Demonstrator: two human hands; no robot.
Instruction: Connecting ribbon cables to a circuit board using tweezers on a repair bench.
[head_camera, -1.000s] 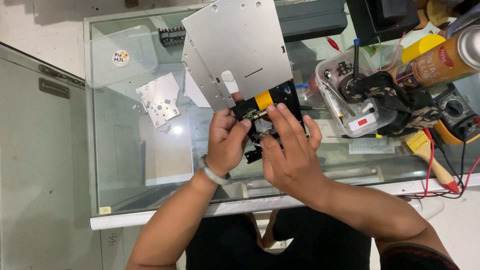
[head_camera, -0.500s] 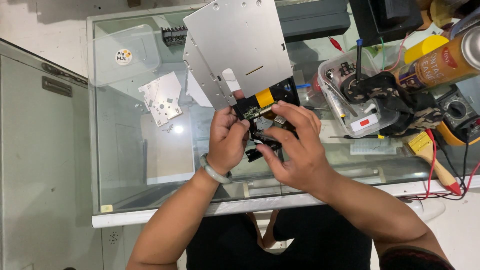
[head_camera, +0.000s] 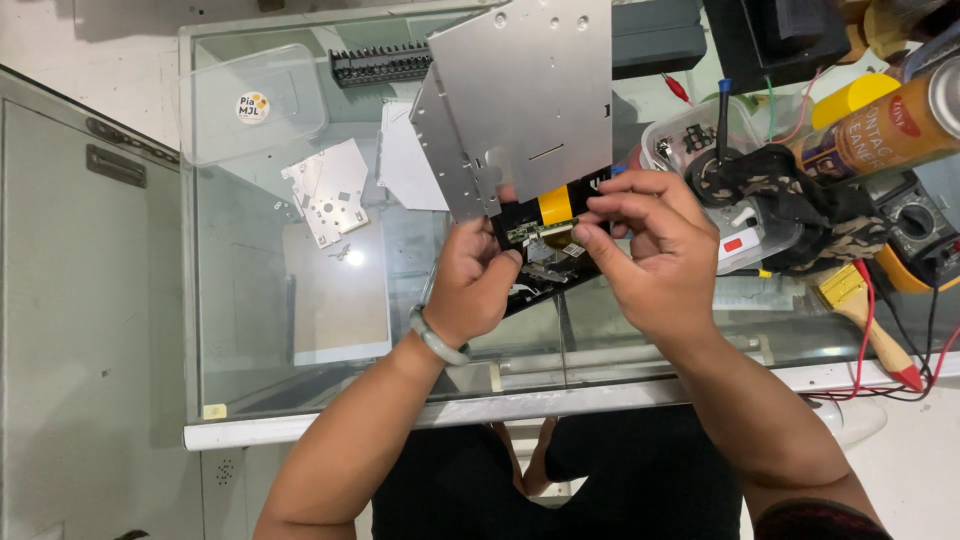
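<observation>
Currently the slim optical drive (head_camera: 530, 110) is held above the glass tabletop (head_camera: 250, 330), tilted with its bare metal cover facing the camera and the opened black end nearest the person. Left hand (head_camera: 470, 290) is closed around the drive's near-left edge, thumb up against the metal, apparently to steady the body so the inner parts stay exposed. Right hand (head_camera: 650, 250) is curled at the near-right corner, fingertips pinching at the small green circuit strip (head_camera: 540, 230) beside a yellow patch (head_camera: 555, 205); whether it grips the strip itself I cannot tell. Long axis runs from near-left to far-right, far end pointing away from the person. A loose metal bracket (head_camera: 325, 190) lies on the glass to the left, well apart. Clear plastic container (head_camera: 740, 215) and spray can (head_camera: 890, 125) sit to the right.
</observation>
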